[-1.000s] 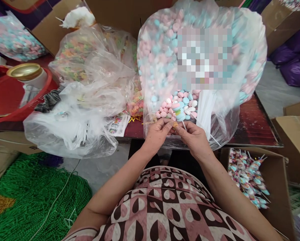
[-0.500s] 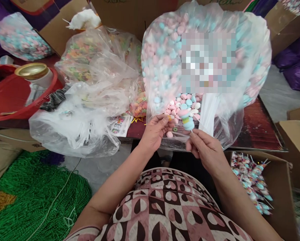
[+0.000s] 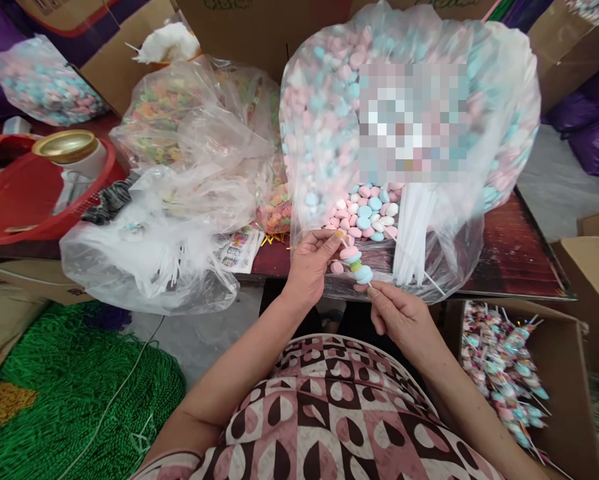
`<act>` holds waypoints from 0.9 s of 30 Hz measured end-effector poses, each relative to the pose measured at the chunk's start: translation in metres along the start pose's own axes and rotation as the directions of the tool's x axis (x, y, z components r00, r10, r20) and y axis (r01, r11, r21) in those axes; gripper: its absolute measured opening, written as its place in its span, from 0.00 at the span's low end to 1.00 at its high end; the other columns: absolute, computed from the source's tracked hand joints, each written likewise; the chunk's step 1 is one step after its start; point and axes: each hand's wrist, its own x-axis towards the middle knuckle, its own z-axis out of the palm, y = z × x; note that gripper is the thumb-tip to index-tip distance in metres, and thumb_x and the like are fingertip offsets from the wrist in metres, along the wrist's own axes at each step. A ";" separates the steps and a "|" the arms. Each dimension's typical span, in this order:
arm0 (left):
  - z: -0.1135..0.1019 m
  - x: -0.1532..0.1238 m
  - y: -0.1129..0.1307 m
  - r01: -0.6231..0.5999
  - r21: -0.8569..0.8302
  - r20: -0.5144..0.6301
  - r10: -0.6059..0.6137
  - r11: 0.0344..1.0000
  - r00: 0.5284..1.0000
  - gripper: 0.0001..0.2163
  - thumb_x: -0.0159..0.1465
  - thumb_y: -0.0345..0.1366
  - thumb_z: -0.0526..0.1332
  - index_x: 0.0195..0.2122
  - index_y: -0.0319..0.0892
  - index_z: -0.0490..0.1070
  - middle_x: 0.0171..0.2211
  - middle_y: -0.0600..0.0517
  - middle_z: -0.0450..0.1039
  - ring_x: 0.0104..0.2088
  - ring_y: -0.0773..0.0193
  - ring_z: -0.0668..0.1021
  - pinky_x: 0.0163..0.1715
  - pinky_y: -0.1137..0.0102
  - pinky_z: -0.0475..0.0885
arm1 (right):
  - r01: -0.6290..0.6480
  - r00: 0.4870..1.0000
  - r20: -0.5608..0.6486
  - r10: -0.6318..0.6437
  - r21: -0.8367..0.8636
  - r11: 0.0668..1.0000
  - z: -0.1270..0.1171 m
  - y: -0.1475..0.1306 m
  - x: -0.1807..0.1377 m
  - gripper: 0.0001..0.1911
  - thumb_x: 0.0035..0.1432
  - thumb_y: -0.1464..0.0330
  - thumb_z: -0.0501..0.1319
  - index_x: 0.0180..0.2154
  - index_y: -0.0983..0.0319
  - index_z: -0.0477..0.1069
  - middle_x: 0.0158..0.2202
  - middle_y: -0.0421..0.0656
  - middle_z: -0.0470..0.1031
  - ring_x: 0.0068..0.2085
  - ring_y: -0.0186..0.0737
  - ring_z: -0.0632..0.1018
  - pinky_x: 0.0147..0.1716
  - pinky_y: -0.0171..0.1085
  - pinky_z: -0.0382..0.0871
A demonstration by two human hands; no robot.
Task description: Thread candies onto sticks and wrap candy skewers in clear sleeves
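Note:
My right hand (image 3: 402,315) pinches the lower end of a white stick strung with candy. On this marshmallow skewer (image 3: 362,274) are pink and blue marshmallows with a yellow-green gummy between them. My left hand (image 3: 308,265) is closed on a small orange gummy (image 3: 339,235) at the stick's upper tip; whether the stick passes through it I cannot tell. Just beyond my hands, loose pink, blue and white marshmallows (image 3: 364,212) spill from the mouth of a big clear bag (image 3: 319,133). A bundle of white sticks (image 3: 410,240) lies right of them on the plastic.
Clear bags of colourful gummies (image 3: 164,120) and a bag of white sticks (image 3: 149,247) lie to the left, beside a red basket (image 3: 19,200). A cardboard box (image 3: 562,373) holding wrapped skewers stands low right. Green cord (image 3: 104,373) heaps on the floor at left.
My right hand has brought the skewer left and slightly down, tilting its tip toward my left hand. The tip now meets the orange gummy, which my left hand still holds.

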 end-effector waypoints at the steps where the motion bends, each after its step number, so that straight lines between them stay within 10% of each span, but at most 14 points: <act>1: 0.000 0.000 0.000 -0.012 0.012 0.000 0.012 1.000 1.000 0.15 0.49 0.40 0.74 0.32 0.40 0.72 0.28 0.55 0.76 0.26 0.72 0.75 0.23 0.78 0.68 | -0.008 1.000 0.006 0.008 0.001 1.000 0.000 0.000 -0.001 0.23 0.65 0.56 0.53 0.47 0.65 0.76 0.12 0.32 0.61 0.17 0.31 0.60 0.23 0.33 0.54; 16: -0.002 -0.004 -0.008 -0.160 0.198 0.014 0.160 0.967 0.987 0.13 0.53 0.43 0.71 0.33 0.42 0.72 0.30 0.55 0.75 0.26 0.73 0.74 0.22 0.79 0.68 | -0.002 0.999 -0.033 0.005 0.089 0.996 0.013 -0.008 0.000 0.22 0.64 0.56 0.54 0.44 0.65 0.76 0.12 0.32 0.60 0.16 0.30 0.59 0.19 0.32 0.52; 27: 0.006 -0.007 0.001 0.190 -0.048 0.078 -0.186 0.981 0.979 0.16 0.54 0.45 0.70 0.37 0.38 0.75 0.31 0.48 0.79 0.31 0.63 0.80 0.28 0.73 0.72 | 0.058 0.995 -0.080 -0.054 0.049 0.997 0.017 -0.003 0.003 0.18 0.63 0.58 0.55 0.40 0.63 0.75 0.15 0.33 0.62 0.18 0.32 0.63 0.21 0.34 0.55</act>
